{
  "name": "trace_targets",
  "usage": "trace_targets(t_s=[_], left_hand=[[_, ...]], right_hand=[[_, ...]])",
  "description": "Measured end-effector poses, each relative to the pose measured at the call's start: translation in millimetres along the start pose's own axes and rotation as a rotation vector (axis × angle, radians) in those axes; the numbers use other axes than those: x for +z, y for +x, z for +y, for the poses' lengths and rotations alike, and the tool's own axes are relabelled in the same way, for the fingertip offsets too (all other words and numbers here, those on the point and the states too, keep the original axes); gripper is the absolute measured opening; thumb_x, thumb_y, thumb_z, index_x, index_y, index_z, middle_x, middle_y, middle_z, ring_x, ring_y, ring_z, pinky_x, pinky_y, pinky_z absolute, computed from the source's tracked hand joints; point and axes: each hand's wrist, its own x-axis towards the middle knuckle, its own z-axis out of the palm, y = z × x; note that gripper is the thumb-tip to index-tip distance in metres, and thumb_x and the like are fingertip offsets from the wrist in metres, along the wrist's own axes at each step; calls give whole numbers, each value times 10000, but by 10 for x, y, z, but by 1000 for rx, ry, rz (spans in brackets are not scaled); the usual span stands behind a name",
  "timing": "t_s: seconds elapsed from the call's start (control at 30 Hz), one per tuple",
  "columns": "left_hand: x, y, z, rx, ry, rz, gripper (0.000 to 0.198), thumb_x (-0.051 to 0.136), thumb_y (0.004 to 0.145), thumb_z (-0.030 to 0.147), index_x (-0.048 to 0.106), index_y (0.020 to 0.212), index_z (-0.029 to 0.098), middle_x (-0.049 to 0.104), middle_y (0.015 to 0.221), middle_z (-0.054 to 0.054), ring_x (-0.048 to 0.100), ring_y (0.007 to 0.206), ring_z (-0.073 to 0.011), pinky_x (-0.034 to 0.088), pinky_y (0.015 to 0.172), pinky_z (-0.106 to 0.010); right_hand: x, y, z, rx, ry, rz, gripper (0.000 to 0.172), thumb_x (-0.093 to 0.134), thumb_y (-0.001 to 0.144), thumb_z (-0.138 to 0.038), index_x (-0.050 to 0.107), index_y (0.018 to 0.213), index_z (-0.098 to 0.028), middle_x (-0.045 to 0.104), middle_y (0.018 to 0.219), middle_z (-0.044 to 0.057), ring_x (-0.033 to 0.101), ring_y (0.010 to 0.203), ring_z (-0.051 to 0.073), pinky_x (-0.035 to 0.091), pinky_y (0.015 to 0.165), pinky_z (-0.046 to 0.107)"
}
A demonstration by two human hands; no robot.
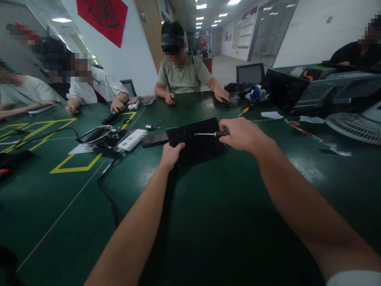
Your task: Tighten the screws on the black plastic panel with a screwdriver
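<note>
Black is the panel (198,151) the left hand (172,155) pinches; the right hand (242,133) pinches a screwdriver (210,134) over it.

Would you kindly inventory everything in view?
Panel: one, black, centre
Screwdriver: one, black and yellow, over panel
Second screwdriver: one, yellow, farther
Boxy device: one, white, left
Flat slab: one, dark, beside panel
Round object: one, silver, left
Tape: several strips, yellow, left
Fan: one, pale, right
Equipment: several, grey and black, right
Poster: one, red, upper left
Table: one, green, foreground
People: several, varied clothing, around table
Left grip: one, bare, panel's left edge
Right grip: one, bare, screwdriver handle
</note>
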Motion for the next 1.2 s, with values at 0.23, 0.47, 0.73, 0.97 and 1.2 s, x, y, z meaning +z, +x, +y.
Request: trace_targets(t_s=[0.23,0.47,0.73,0.97,1.2], left_hand=[[-9,8,-16,2,10,-7,398,858,594,349,764,926,150,802,949,-102,755,895,-300,593,878,-448],[-11,23,-33,0,-10,-7,388,868,582,342,759,906,156,792,924,-96,752,877,-296,586,884,-446],[-2,-4,1,16,7,5,378,856,584,343,764,898,155,797,933,-97,748,883,-292,581,877,-434],[2,-6,2,8,9,1,378,853,575,349,760,887,157,791,912,-90,742,860,-282,583,859,-422],[-8,9,-19,11,13,-11,386,848,585,362,757,897,155,786,914,-96,740,856,-284,585,868,-441]], right_hand=[[-5,-7,-11,24,11,-10,185,664,857,-342,697,1026,-273,729,1003,82,653,887,274,425,679,367],[18,3,6,12,22,16,198,671,852,-342,711,1033,-272,735,997,91,664,901,292,433,681,381],[10,-3,-8,24,42,55,181,681,839,-352,755,976,-259,744,980,109,673,913,302,468,723,399],[0,-7,-21,21,44,65,204,670,846,-362,787,975,-256,757,994,117,683,921,308,492,749,416],[-33,-14,-46,56,55,59,255,675,864,-403,825,996,-245,769,1006,129,691,940,311,515,785,431]])
